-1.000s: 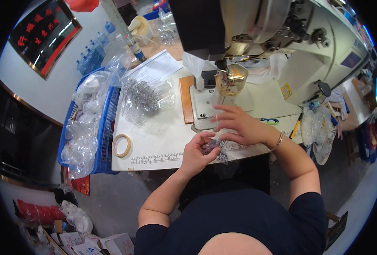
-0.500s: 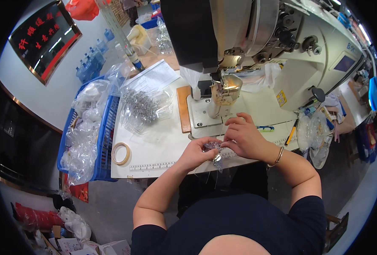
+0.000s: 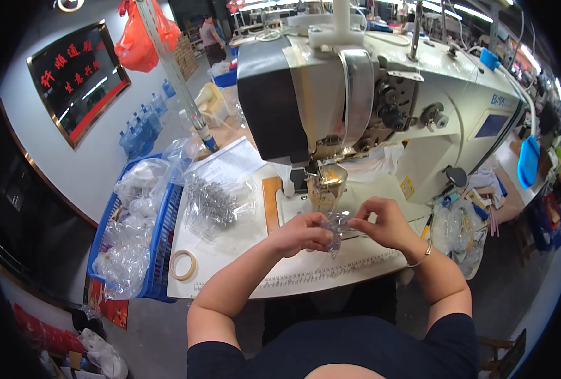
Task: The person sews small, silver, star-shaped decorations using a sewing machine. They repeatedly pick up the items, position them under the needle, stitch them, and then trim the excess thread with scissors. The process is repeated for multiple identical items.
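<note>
Both my hands are in front of the sewing machine (image 3: 326,183), over the white table. Between them is a crumpled, see-through plastic piece (image 3: 336,230) with shiny spots; its exact kind is too small to make out. My left hand (image 3: 304,234) has its fingers closed on the left side of the piece, thumb on top. On the right side my right hand (image 3: 384,222) pinches it with thumb and forefinger, the other fingers curled. Just behind the piece stands the needle and presser area, partly lit by a lamp.
A pile of shiny clear plastic pieces (image 3: 214,202) lies on the table's left, with paper sheets (image 3: 230,161) behind. A tape roll (image 3: 183,264) sits at the left corner. Left of the table stands a blue basket (image 3: 160,243) of plastic bags; a ruler strip (image 3: 312,273) follows the front edge.
My view has tilted up, showing more of the machine and room. My hands have moved from the table's front edge toward the machine with the plastic piece, now more spread out between them.
</note>
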The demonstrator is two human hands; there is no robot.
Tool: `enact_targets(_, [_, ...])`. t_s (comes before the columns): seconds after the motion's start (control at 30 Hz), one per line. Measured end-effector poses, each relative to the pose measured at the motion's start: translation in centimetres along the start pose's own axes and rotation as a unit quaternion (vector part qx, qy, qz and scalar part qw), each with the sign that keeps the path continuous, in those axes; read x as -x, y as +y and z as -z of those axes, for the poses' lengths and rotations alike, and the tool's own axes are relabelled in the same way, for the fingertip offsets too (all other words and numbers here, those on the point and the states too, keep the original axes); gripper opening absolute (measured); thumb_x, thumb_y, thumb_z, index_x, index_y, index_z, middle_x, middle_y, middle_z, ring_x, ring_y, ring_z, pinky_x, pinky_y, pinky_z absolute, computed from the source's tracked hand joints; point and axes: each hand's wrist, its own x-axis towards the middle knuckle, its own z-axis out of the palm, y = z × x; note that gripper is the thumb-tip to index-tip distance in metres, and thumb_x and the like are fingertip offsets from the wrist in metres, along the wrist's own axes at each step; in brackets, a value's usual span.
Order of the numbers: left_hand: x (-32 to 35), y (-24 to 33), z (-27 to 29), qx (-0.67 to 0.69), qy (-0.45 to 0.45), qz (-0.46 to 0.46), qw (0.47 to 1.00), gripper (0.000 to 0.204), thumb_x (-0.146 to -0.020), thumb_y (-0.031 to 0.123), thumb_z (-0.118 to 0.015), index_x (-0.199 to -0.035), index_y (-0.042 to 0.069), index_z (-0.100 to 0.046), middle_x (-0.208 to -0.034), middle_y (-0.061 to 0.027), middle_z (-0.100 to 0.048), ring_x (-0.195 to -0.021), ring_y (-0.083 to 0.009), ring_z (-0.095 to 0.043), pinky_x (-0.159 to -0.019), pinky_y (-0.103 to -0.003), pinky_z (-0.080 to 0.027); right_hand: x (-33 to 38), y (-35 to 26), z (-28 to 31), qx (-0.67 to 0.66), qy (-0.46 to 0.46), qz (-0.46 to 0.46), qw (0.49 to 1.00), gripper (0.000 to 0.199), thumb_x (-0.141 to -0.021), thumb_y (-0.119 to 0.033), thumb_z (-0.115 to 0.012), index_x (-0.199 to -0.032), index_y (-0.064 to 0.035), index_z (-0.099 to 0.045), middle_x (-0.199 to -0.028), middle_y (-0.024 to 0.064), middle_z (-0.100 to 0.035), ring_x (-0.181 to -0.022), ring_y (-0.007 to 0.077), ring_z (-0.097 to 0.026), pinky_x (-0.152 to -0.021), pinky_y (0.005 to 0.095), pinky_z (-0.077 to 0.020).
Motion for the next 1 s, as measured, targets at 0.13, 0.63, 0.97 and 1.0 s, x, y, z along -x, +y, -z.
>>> enact_targets(0.13, [-1.0,4.5,-0.1,-0.011,0.012,0.062,0.998,0.024,-0.082,0.017,-0.063,-0.095,-0.002,-0.057,-0.089,-0.0151,-0.063,-0.079,-0.0249,-0.065,-0.077,-0.037,-0.054,-1.5,1.0,0.9,-0.117,0.005,-0.116,0.986,0.019,-0.074,-0.016,-0.073,-0.069,-0.0006,-0.063,-0.063,0.0018,-0.058,-0.058,0.0071,-0.050,-0.054,0.0237,-0.0401])
enact_targets(0.63, [-2.5,11.8,5.4,-0.160,0.058,0.145,0.975,0.014,-0.084,0.017,-0.062,-0.090,0.005,-0.057,-0.069,-0.0022,-0.057,-0.054,-0.0088,-0.054,-0.058,-0.028,-0.051,-7.9,-1.1,-0.2,0.028,0.030,-0.054,0.998,0.026,-0.075,-0.022,-0.070,-0.064,0.0009,-0.063,-0.055,0.0044,-0.058,-0.050,0.0087,-0.050,-0.050,0.0262,-0.0401])
enact_targets(0.97, [-3.4,14.5,4.8,-0.068,0.015,0.091,0.993,0.016,-0.084,0.019,-0.061,-0.091,0.004,-0.057,-0.068,-0.0036,-0.057,-0.049,-0.0110,-0.053,-0.056,-0.029,-0.051,-7.9,-0.1,-1.0,0.027,0.107,-0.021,0.994,0.024,-0.069,-0.023,-0.072,-0.059,-0.0024,-0.064,-0.051,0.0070,-0.057,-0.045,0.0177,-0.054,-0.048,0.0296,-0.0423])
enact_targets(1.0, [-3.4,14.5,4.8,-0.063,0.015,0.088,0.994,0.016,-0.084,0.019,-0.061,-0.091,0.004,-0.058,-0.068,-0.0036,-0.057,-0.049,-0.0111,-0.054,-0.056,-0.029,-0.051,-7.9,0.2,-1.1,0.023,0.113,-0.002,0.993,0.024,-0.071,-0.022,-0.072,-0.062,-0.0015,-0.064,-0.051,0.0063,-0.057,-0.046,0.0146,-0.052,-0.049,0.0283,-0.0418])
